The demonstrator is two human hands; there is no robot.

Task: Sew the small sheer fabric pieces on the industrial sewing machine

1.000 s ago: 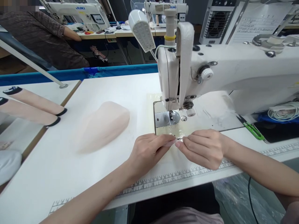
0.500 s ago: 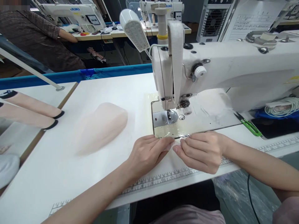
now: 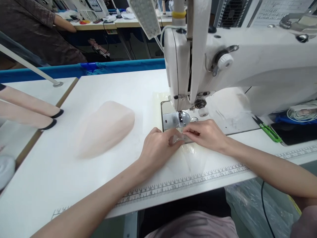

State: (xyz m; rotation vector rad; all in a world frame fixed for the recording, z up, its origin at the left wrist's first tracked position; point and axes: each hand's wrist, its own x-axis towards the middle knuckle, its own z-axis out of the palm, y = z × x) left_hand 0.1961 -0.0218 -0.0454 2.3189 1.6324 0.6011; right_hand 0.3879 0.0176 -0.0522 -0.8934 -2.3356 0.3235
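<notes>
In front of the presser foot (image 3: 181, 117) of a white sewing machine (image 3: 180, 72), both hands pinch a thin, sheer piece of fabric (image 3: 194, 157) that hangs toward me over the table edge scale. My left hand (image 3: 158, 145) has thumb and fingers closed on its left side, beside the metal needle plate (image 3: 169, 120). With fingertips pressed together, my right hand (image 3: 206, 135) holds the fabric's upper edge just right of the left fingertips. The fabric is nearly see-through, so its outline is hard to make out.
A sheer beige fabric piece (image 3: 109, 129) lies on the white table to the left. Green-handled thread snips (image 3: 269, 132) and a dark flat object (image 3: 297, 132) lie at right. A printed ruler (image 3: 173, 186) runs along the front edge. Another person's sleeve (image 3: 37, 13) shows top left.
Both hands have moved up toward the presser foot, and the right has turned with its fingers pointing left. More of the sheer fabric shows below them. The camera view has shifted closer.
</notes>
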